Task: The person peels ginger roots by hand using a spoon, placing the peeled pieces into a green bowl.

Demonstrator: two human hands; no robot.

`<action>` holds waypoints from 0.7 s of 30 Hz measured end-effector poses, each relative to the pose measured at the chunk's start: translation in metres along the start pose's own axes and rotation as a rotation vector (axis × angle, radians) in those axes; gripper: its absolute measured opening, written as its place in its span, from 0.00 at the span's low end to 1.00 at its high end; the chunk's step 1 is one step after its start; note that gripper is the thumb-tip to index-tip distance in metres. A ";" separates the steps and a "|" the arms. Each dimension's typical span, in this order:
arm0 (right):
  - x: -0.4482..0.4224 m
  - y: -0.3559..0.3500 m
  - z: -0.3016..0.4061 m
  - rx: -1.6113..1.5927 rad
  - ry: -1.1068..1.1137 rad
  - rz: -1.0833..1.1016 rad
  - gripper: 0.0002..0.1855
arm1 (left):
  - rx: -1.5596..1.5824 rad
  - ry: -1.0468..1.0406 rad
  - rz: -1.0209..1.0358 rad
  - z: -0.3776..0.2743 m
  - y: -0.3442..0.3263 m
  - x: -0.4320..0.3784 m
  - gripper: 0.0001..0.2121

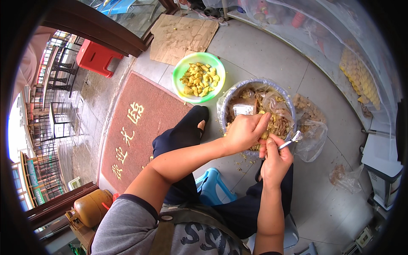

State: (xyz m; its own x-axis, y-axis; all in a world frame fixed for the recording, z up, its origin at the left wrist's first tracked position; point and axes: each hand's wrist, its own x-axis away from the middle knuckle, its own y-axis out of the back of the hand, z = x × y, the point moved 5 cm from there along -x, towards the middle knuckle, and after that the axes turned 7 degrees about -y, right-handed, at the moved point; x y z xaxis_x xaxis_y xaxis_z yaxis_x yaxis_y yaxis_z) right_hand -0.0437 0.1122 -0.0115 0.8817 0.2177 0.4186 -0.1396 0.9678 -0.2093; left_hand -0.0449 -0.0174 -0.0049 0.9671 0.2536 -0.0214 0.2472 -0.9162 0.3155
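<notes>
Over a lined bin [291,105] of peelings and plastic packaging, my left hand [244,132] and my right hand [276,156] meet. Between their fingers is a small yellowish piece of ginger root [265,135], mostly covered by the fingers. A slim metal tool with a pale handle [284,145] is gripped in my right hand; its type cannot be told. Beyond my left hand, a green and white plastic basin [178,78] stands on the floor with many peeled ginger pieces [199,79] in it.
Flattened cardboard [181,35] lies behind the basin. A red doormat [146,118] is at the left, and a blue plastic stool [212,188] stands between the legs. Clear bags of unpeeled ginger [307,111] lie right of the bin. An orange gas cylinder [91,207] stands lower left.
</notes>
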 end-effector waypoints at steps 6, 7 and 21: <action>-0.002 0.003 0.007 -0.189 0.032 0.017 0.07 | 1.036 0.645 0.130 0.026 -0.027 0.008 0.17; -0.002 0.005 0.008 -0.107 0.014 0.006 0.07 | 1.130 0.664 0.176 0.022 -0.026 0.009 0.17; -0.005 0.001 0.018 0.448 0.402 -0.119 0.17 | 1.097 0.273 -0.027 0.018 -0.029 0.008 0.07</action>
State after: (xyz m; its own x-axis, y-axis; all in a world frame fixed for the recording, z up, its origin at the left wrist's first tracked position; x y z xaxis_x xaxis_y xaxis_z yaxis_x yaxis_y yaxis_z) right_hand -0.0566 0.1141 0.0018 0.9916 0.1251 0.0320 -0.1291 0.9605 0.2465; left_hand -0.0432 0.0056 -0.0317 0.9483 0.2134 0.2349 0.3173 -0.6525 -0.6881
